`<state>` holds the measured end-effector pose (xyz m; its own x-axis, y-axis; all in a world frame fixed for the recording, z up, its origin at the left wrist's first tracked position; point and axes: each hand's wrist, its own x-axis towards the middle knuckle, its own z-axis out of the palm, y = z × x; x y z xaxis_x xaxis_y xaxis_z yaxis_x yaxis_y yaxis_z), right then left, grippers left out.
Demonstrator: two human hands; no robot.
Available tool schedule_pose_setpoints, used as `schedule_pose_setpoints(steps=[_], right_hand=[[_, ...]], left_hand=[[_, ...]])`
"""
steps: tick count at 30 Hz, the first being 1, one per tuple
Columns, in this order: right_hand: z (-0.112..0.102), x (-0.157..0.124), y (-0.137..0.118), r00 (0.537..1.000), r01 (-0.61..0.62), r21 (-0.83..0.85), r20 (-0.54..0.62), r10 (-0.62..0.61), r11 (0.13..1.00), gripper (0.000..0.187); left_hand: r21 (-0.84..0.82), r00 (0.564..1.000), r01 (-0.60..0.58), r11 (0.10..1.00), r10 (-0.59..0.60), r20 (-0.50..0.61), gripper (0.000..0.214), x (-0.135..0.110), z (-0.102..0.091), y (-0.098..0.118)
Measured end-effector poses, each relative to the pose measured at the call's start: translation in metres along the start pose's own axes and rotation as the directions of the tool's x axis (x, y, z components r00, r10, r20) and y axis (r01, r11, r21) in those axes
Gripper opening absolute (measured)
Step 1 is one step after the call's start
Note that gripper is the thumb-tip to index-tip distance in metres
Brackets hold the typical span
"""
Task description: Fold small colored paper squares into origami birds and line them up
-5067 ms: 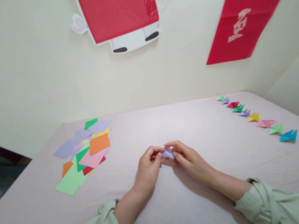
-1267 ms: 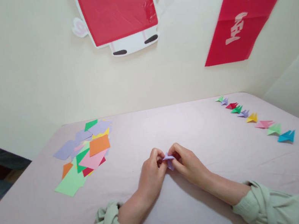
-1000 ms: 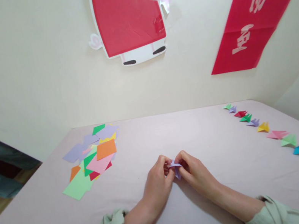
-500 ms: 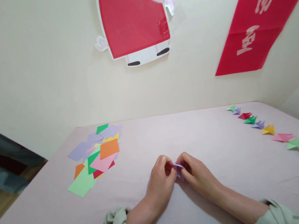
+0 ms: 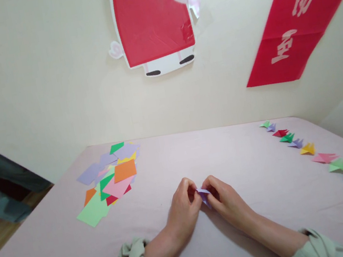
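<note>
A small piece of folded purple paper point(image 5: 204, 194) is held between my two hands, above the near middle of the table. My left hand point(image 5: 184, 203) pinches its left edge between thumb and fingers. On the other side, my right hand point(image 5: 225, 198) grips it with thumb and forefinger. Fingertips cover much of the paper, so its full shape is hidden.
Loose coloured paper sheets point(image 5: 124, 171) lie overlapping on the left of the pale pink table point(image 5: 170, 159). Along the right side runs a slanting row of several folded paper figures point(image 5: 325, 157). A wall with a red banner point(image 5: 287, 32) stands behind.
The purple paper has tilted slightly between my fingers, and more of its upper face shows. Both hands stay almost in place, still gripping it.
</note>
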<state>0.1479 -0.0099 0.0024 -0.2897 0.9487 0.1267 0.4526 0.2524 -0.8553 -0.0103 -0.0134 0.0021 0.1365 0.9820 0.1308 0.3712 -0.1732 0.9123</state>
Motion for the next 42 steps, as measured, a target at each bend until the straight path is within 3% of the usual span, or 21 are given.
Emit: schedule_pose_setpoints(steps=[6,42], right_hand=[[-0.0002,0.0011,-0.0010,1.000,0.003,0.021,-0.003,-0.003,1.000,0.012],[-0.0001,0.0010,-0.0001,1.000,0.017,-0.005,-0.005,-0.017,1.000,0.016]], left_hand=[[-0.049,0.999,-0.025,0.998,0.027,0.042,0.010,0.0006,0.0015,-0.0016],[0.013,1.000,0.003,1.000,-0.002,-0.006,0.013,-0.0001,0.0009,0.0028]])
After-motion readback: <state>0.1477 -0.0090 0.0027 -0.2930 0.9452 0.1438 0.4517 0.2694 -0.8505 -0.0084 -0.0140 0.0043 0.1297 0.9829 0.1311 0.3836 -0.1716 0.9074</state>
